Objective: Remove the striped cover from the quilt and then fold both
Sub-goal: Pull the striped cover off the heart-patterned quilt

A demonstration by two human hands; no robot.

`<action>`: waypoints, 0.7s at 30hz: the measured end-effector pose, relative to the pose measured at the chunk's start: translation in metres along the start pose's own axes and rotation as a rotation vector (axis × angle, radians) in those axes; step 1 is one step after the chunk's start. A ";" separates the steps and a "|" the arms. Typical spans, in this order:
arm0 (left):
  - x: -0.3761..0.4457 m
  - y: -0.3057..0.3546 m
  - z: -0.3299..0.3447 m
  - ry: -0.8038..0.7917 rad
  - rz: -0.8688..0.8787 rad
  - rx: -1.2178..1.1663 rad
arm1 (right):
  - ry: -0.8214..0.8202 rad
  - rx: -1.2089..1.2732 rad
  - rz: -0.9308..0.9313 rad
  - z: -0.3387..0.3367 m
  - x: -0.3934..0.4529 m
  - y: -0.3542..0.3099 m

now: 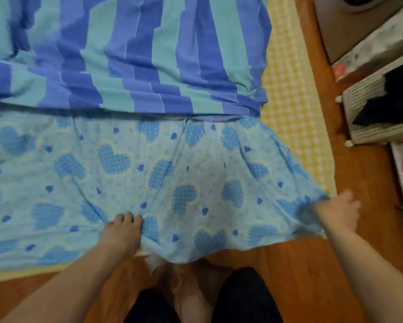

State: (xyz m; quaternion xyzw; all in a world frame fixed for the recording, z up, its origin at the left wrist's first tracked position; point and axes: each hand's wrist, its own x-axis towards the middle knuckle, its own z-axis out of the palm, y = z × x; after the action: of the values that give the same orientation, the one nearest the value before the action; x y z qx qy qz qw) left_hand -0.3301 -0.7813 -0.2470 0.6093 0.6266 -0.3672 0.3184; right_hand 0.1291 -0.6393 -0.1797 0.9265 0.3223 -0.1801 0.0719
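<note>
Right hand (pixel 335 212) blurred, fingers indistinct.

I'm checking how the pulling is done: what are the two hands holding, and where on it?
Both hold the light blue heart-patterned quilt: the left hand grips its near edge, the right hand its near right corner.

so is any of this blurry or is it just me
Head view: the right hand is smeared by motion where it holds the quilt corner; the striped cover shows blocky, stepped stripe edges; the left hand is fairly sharp; lighting is even, no glare.
</note>
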 end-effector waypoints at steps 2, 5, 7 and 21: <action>-0.001 0.008 -0.018 -0.158 -0.001 -0.048 | 0.027 0.014 -0.303 -0.008 -0.004 -0.031; -0.003 0.040 -0.075 -0.212 0.118 -0.123 | -0.131 0.021 -0.575 -0.011 -0.006 -0.070; -0.006 0.087 -0.120 -0.033 0.178 -0.431 | -0.183 0.053 -0.688 -0.015 0.001 -0.096; 0.120 0.353 -0.255 0.492 -0.592 -1.102 | -0.581 0.007 -1.223 -0.040 0.150 -0.162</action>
State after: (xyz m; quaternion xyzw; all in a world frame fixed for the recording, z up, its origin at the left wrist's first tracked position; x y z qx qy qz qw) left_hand 0.0275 -0.5053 -0.2394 0.2261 0.9174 0.0839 0.3165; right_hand 0.1486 -0.4167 -0.2025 0.4917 0.7555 -0.4313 0.0379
